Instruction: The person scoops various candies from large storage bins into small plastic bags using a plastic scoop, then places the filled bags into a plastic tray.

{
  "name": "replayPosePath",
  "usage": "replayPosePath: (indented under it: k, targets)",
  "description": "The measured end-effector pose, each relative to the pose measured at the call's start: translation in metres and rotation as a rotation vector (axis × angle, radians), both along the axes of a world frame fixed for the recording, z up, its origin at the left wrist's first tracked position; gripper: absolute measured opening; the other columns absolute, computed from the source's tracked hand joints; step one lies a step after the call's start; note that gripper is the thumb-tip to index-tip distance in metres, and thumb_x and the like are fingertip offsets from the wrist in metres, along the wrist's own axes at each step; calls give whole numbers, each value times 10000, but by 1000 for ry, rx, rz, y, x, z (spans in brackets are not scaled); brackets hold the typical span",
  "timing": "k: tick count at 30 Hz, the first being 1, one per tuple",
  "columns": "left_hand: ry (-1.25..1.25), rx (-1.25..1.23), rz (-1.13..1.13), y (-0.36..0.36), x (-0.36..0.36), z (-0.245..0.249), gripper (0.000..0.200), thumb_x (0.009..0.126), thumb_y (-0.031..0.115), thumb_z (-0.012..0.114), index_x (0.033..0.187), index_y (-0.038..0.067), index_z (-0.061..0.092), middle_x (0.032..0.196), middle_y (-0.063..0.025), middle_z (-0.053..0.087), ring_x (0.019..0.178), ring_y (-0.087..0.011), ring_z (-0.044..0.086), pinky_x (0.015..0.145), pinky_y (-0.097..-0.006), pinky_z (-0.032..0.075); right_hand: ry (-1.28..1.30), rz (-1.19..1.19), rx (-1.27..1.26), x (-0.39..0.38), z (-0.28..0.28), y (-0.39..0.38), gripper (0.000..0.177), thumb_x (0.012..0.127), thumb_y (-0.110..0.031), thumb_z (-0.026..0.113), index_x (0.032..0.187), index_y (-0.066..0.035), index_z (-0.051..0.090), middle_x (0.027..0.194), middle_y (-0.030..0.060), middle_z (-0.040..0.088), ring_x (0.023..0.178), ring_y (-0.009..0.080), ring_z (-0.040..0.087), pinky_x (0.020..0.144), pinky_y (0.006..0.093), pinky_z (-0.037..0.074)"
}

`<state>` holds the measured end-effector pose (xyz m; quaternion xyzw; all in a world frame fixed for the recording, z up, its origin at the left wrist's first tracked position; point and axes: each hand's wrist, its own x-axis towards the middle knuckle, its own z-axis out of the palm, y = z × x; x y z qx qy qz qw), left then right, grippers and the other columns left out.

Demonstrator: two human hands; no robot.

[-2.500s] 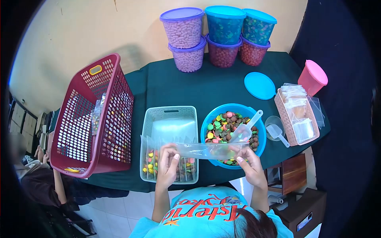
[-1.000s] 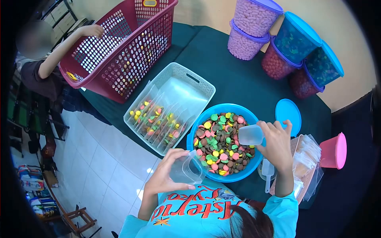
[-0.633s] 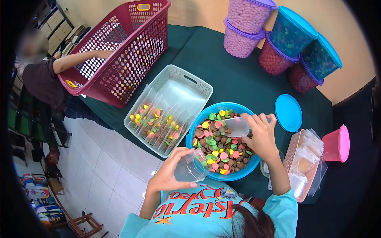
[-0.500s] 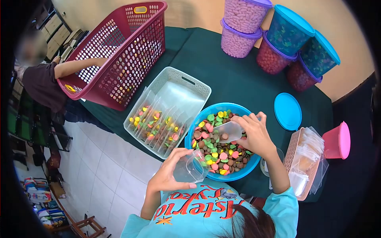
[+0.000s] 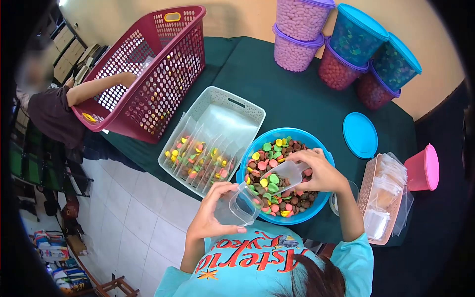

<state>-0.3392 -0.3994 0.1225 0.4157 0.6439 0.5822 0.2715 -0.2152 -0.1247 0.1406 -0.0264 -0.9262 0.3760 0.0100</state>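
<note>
My left hand (image 5: 209,217) is closed around a clear plastic container (image 5: 236,210), tilted with its opening towards the blue tub (image 5: 330,171). In my right hand (image 5: 320,172) is a translucent scoop (image 5: 292,172), gripped at its back end. Green, yellow and brown button-shaped sweets lie in the scoop's front, which points towards the container. Beneath it, the tub is full of similar sweets (image 5: 298,199) in brown, green, pink and yellow. Left of the tub, a pale tray (image 5: 257,115) holds several clear packs of sweets (image 5: 198,159) standing in a row.
A maroon laundry basket (image 5: 198,47) stands at far left, another person's arm (image 5: 101,88) inside it. Lidded tubs (image 5: 299,52) are stacked at the back. On the right are a blue lid (image 5: 360,134), a basket of plastic bags (image 5: 378,232) and a pink tub (image 5: 421,168).
The scoop has come up from among the sweets, loaded, and tipped towards the container in my left hand. In the maroon basket, the other person's hand has shifted slightly.
</note>
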Motion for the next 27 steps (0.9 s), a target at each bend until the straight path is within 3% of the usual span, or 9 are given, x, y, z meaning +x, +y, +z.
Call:
replayPosePath:
  k: [6, 10, 12, 16, 19, 20, 22, 23, 27]
  targets:
    - [270, -10, -32, 13, -13, 15, 804, 481, 273, 847, 1152, 39, 473, 1088, -130, 479, 1020, -244, 487, 839, -339, 413, 86, -171, 1, 16, 33, -9, 573, 547, -267, 756, 1053, -101, 542, 963, 63, 593, 936, 222, 528, 889, 355, 283]
    - [352, -68, -95, 30, -19, 24, 794, 506, 290, 836, 1159, 32, 465, 1087, -133, 475, 992, -248, 508, 822, -346, 440, 82, -278, 103, 26, 60, -24, 580, 538, -265, 768, 1047, -95, 548, 962, 63, 599, 928, 208, 532, 887, 343, 277]
    - [357, -61, -160, 37, -21, 27, 797, 512, 296, 832, 1166, 34, 461, 1101, -135, 470, 995, -259, 508, 827, -352, 440, 146, -319, 130, 29, 69, -30, 632, 468, -226, 783, 1047, -94, 567, 943, 39, 602, 864, 190, 519, 841, 316, 308]
    - [350, -6, -254, 45, -25, 33, 817, 459, 252, 849, 1151, 20, 482, 1091, -137, 495, 990, -254, 518, 814, -350, 424, 74, -292, 297, 28, 104, -61, 614, 475, -181, 774, 1047, -100, 567, 932, 47, 604, 872, 200, 519, 875, 341, 281]
    - [379, -13, -349, 46, -28, 36, 818, 517, 299, 827, 1186, 29, 443, 1118, -141, 457, 1039, -269, 494, 859, -371, 421, -15, -278, 566, 21, 121, -91, 436, 568, -107, 704, 973, -57, 550, 880, 67, 584, 928, 221, 526, 922, 449, 289]
    - [349, -11, -360, 47, -28, 36, 823, 515, 301, 828, 1186, 23, 439, 1114, -140, 458, 1036, -268, 494, 855, -369, 418, -19, -305, 565, 19, 123, -100, 436, 568, -107, 704, 973, -57, 550, 880, 67, 584, 928, 221, 526, 922, 449, 289]
    - [324, -7, -393, 47, -33, 36, 829, 514, 304, 828, 1186, 18, 436, 1110, -138, 460, 1033, -267, 494, 852, -368, 416, 39, -331, 800, 16, 125, -116, 364, 600, -88, 675, 937, -43, 545, 840, 70, 572, 906, 213, 529, 920, 444, 291]
    - [331, -3, -408, 47, -35, 36, 832, 513, 302, 829, 1185, 14, 434, 1107, -138, 459, 1028, -265, 494, 841, -367, 416, -79, -364, 857, 14, 128, -124, 410, 610, -74, 677, 1001, -67, 554, 852, 17, 564, 905, 164, 518, 912, 421, 267]
    - [324, 19, -460, 47, -42, 35, 836, 506, 294, 833, 1185, 14, 432, 1100, -138, 458, 1014, -265, 495, 812, -365, 418, -80, -435, 960, 9, 128, -146, 308, 676, -64, 610, 978, -45, 549, 847, 15, 556, 905, 150, 515, 927, 407, 248]
